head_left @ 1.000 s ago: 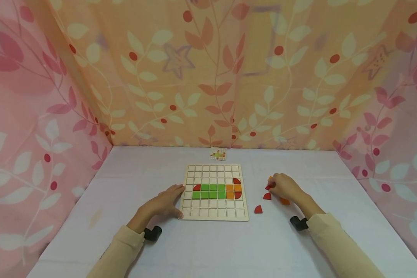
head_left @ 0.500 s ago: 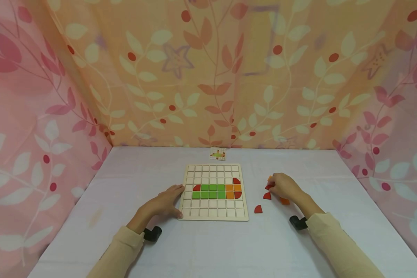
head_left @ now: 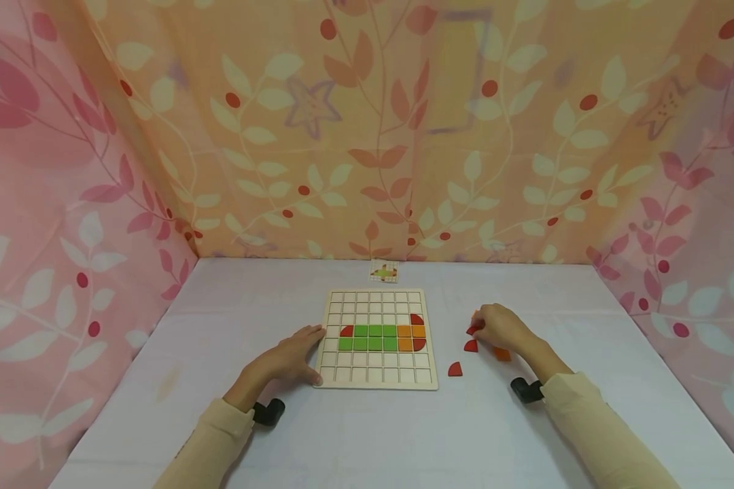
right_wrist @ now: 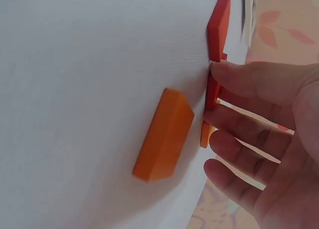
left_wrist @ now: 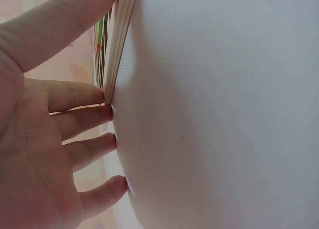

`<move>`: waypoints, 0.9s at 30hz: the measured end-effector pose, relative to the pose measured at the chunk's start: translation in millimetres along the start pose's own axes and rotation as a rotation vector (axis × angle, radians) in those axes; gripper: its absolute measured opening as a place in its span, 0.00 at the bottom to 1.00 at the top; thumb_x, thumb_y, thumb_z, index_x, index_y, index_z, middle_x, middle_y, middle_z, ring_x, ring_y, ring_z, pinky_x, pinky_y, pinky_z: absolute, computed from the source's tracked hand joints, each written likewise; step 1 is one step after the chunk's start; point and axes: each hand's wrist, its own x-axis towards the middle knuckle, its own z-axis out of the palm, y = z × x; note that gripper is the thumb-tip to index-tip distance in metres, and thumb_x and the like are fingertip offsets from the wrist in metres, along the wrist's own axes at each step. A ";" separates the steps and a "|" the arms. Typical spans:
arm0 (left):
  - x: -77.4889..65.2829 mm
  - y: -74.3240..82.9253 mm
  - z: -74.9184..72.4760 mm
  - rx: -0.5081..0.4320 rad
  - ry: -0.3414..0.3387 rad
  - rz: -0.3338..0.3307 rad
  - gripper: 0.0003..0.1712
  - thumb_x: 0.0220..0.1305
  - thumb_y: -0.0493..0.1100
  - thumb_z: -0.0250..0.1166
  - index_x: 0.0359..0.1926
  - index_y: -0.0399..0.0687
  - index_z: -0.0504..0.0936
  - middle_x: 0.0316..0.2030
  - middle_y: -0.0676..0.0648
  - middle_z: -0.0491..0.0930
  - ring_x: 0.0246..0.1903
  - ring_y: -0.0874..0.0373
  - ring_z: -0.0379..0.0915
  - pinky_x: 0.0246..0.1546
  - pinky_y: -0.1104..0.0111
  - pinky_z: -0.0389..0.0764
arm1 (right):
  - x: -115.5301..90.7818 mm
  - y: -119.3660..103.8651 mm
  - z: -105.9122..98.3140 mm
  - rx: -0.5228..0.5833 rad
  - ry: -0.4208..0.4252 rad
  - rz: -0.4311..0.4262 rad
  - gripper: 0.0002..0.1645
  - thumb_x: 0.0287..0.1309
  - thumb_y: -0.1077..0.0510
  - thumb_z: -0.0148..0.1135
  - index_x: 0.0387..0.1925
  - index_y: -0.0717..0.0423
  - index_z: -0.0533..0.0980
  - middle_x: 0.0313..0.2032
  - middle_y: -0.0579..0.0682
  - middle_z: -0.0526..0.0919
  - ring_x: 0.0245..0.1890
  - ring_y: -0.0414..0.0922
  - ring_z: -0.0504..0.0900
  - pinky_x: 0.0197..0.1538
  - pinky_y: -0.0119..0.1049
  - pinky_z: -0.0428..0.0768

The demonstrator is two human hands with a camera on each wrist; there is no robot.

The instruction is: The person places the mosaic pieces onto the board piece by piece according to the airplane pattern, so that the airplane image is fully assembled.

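Observation:
A pale wooden grid board (head_left: 376, 373) lies on the table and bears several green squares (head_left: 375, 337), a few orange squares (head_left: 405, 331) and red quarter-circle tiles. My left hand (head_left: 290, 353) rests against the board's left edge, its fingers spread; in the left wrist view the thumb and fingertips touch the board's side (left_wrist: 119, 44). Right of the board, my right hand (head_left: 503, 329) pinches a red quarter-circle tile (right_wrist: 213, 92) between thumb and fingers, down at the table. Another red tile (right_wrist: 219, 27) lies just beyond the thumb. An orange tile (right_wrist: 164, 139) lies under the palm.
A small pattern card (head_left: 384, 271) lies behind the board. Loose red tiles (head_left: 455, 369) lie on the white cloth near the right hand. A small orange tile (right_wrist: 205, 134) is partly hidden by the fingers. Patterned curtains (head_left: 367, 136) stand at the back and sides.

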 end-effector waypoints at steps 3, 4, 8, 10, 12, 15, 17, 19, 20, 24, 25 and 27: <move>0.0 0.2 0.6 -0.004 0.001 0.005 0.59 0.43 0.48 0.80 0.73 0.40 0.59 0.74 0.40 0.56 0.75 0.41 0.46 0.70 0.39 0.54 | -0.5 -0.3 0.4 0.010 0.001 -0.019 0.09 0.52 0.59 0.70 0.36 0.58 0.85 0.32 0.48 0.82 0.35 0.46 0.76 0.46 0.46 0.80; -0.1 0.4 0.7 -0.005 0.002 0.006 0.59 0.42 0.48 0.80 0.73 0.40 0.59 0.74 0.40 0.56 0.75 0.41 0.46 0.70 0.39 0.54 | -0.3 -0.7 0.5 0.017 0.007 -0.027 0.10 0.52 0.59 0.70 0.36 0.58 0.85 0.32 0.48 0.82 0.36 0.46 0.77 0.46 0.46 0.80; -1.0 1.8 -0.1 -0.004 0.005 0.002 0.59 0.43 0.47 0.80 0.73 0.40 0.59 0.74 0.40 0.56 0.75 0.42 0.47 0.70 0.40 0.55 | 1.8 -7.1 0.5 0.041 0.029 -0.044 0.12 0.52 0.58 0.70 0.38 0.60 0.85 0.32 0.48 0.83 0.35 0.46 0.77 0.44 0.44 0.80; -1.8 2.5 -1.1 -0.004 0.006 -0.001 0.58 0.42 0.47 0.80 0.73 0.40 0.59 0.74 0.40 0.57 0.75 0.42 0.47 0.70 0.40 0.55 | 3.2 -12.8 0.5 0.067 0.030 -0.035 0.13 0.52 0.58 0.69 0.39 0.61 0.84 0.32 0.49 0.83 0.36 0.46 0.76 0.44 0.44 0.80; -2.2 2.3 -1.6 -0.003 0.007 -0.001 0.58 0.42 0.46 0.80 0.73 0.40 0.60 0.74 0.40 0.57 0.75 0.41 0.47 0.69 0.39 0.55 | 4.7 -18.5 1.5 0.078 0.034 -0.044 0.13 0.52 0.58 0.69 0.40 0.61 0.84 0.32 0.49 0.82 0.35 0.45 0.76 0.43 0.42 0.80; -2.4 2.0 -1.3 -0.006 0.006 -0.002 0.58 0.42 0.46 0.80 0.73 0.40 0.60 0.74 0.39 0.57 0.75 0.41 0.47 0.69 0.39 0.54 | 7.1 -27.0 4.2 0.077 0.044 -0.075 0.13 0.51 0.58 0.68 0.39 0.61 0.84 0.31 0.48 0.81 0.34 0.45 0.75 0.42 0.40 0.79; -2.4 1.7 -0.4 -0.010 0.004 -0.001 0.59 0.41 0.46 0.81 0.72 0.40 0.60 0.74 0.39 0.57 0.75 0.40 0.47 0.69 0.38 0.54 | 9.2 -32.9 6.0 0.072 0.047 -0.092 0.13 0.52 0.58 0.68 0.39 0.61 0.84 0.31 0.48 0.81 0.34 0.44 0.74 0.41 0.39 0.78; -2.5 1.8 0.4 -0.017 0.002 -0.003 0.59 0.41 0.46 0.81 0.73 0.40 0.60 0.74 0.40 0.57 0.75 0.41 0.47 0.69 0.38 0.54 | 11.3 -39.3 7.1 0.076 0.048 -0.095 0.12 0.53 0.58 0.69 0.39 0.60 0.85 0.31 0.48 0.81 0.34 0.44 0.74 0.40 0.38 0.77; -2.5 1.6 0.8 -0.016 0.002 -0.002 0.59 0.41 0.46 0.81 0.73 0.40 0.60 0.74 0.40 0.57 0.75 0.41 0.47 0.69 0.38 0.54 | 12.5 -42.4 7.7 0.078 0.049 -0.090 0.12 0.53 0.57 0.70 0.39 0.59 0.85 0.31 0.47 0.80 0.34 0.44 0.73 0.40 0.37 0.77; -1.5 0.5 1.7 -0.009 0.008 -0.001 0.58 0.42 0.47 0.80 0.73 0.41 0.60 0.74 0.40 0.57 0.75 0.41 0.47 0.69 0.38 0.55 | 18.0 -54.7 7.9 0.066 0.068 -0.119 0.13 0.52 0.56 0.72 0.39 0.58 0.85 0.31 0.47 0.80 0.33 0.43 0.72 0.39 0.35 0.75; -1.2 0.1 1.8 -0.006 0.010 -0.002 0.58 0.42 0.47 0.80 0.73 0.41 0.60 0.74 0.40 0.57 0.75 0.41 0.48 0.69 0.39 0.55 | 19.6 -57.5 8.0 0.058 0.073 -0.133 0.13 0.52 0.56 0.72 0.39 0.57 0.85 0.30 0.47 0.80 0.33 0.43 0.72 0.39 0.35 0.75; -1.0 -0.1 1.6 -0.003 0.014 -0.006 0.58 0.42 0.47 0.80 0.73 0.41 0.60 0.74 0.41 0.57 0.75 0.42 0.48 0.69 0.39 0.55 | 22.7 -62.9 8.0 0.044 0.084 -0.169 0.12 0.51 0.56 0.72 0.38 0.57 0.86 0.30 0.47 0.80 0.33 0.43 0.73 0.40 0.37 0.75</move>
